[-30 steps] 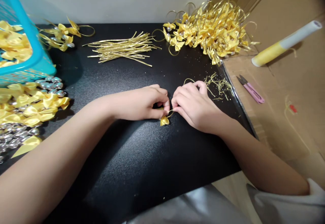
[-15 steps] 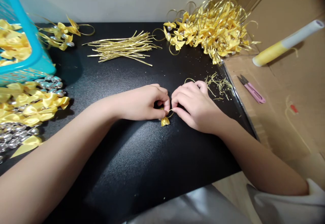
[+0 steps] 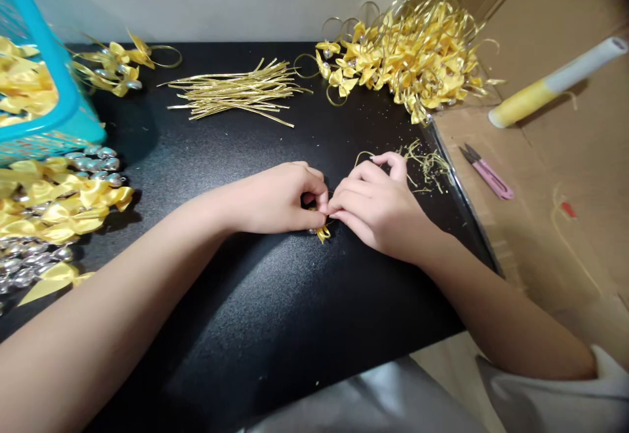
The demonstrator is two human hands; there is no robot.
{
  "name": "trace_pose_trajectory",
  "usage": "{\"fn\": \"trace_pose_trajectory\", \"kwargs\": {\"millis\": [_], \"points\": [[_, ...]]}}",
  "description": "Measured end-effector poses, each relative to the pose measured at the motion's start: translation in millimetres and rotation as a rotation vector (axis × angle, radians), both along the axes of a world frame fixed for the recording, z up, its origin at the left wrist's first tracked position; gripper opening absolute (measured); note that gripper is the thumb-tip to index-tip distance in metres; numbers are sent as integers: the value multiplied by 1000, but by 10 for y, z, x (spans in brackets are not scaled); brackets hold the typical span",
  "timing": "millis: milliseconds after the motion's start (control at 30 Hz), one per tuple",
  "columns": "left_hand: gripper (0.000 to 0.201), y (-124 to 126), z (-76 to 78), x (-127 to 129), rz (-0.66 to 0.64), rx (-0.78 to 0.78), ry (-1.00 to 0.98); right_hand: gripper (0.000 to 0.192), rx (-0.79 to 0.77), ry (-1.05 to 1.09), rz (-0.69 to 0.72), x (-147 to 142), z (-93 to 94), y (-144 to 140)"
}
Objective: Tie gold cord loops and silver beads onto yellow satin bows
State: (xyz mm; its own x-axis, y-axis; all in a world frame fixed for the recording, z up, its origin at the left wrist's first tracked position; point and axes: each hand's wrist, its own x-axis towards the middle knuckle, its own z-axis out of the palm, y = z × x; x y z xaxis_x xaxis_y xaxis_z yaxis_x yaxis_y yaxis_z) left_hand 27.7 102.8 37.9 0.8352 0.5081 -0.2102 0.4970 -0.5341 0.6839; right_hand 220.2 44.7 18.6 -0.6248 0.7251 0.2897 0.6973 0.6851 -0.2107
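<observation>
Over the middle of the table, my left hand (image 3: pixel 295 196) is closed in a pinch on a thin gold cord. Just below its thumb shows a small yellow ribbon bow (image 3: pixel 323 232), with a bit of silvery bead beside it. My right hand (image 3: pixel 377 205) is closed too, its thumb and index fingertip meeting the left fingertips at the cord. Most of the cord is hidden by the fingers. Behind the right hand lie thin gold cord scraps (image 3: pixel 428 166).
At the back lies a bundle of gold cords (image 3: pixel 240 92), left of a heap of finished bow loops (image 3: pixel 413 53). A turquoise basket (image 3: pixel 73 118), ribbon bows (image 3: pixel 73 217) and silver beads (image 3: pixel 29 266) fill the left. Pink thread snips (image 3: pixel 486 171) and a yellow-white tube (image 3: pixel 555 82) are at right.
My right hand has shifted slightly left, bringing its fingertips against my left ones, and its outer fingers have lifted. The bow has turned a little under my left thumb.
</observation>
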Motion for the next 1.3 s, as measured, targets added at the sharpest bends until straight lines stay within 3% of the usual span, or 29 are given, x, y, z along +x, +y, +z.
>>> {"fn": "trace_pose_trajectory", "kwargs": {"millis": [433,800,967,1200,1300], "points": [[8,-34,-12,31,38,-48,-34,21,17,-76,29,17,60,-5],[11,21,-8,-9,-8,-45,-35,26,-13,-63,19,33,69,11],[17,58,1,-33,107,-184,-54,27,-2,-69,5,46,70,28],[13,29,-21,6,221,-178,-114,14,25,-43,0,74,38,52],[13,22,-37,10,265,-243,-178,13,12,-34,-3,74,34,60]]}}
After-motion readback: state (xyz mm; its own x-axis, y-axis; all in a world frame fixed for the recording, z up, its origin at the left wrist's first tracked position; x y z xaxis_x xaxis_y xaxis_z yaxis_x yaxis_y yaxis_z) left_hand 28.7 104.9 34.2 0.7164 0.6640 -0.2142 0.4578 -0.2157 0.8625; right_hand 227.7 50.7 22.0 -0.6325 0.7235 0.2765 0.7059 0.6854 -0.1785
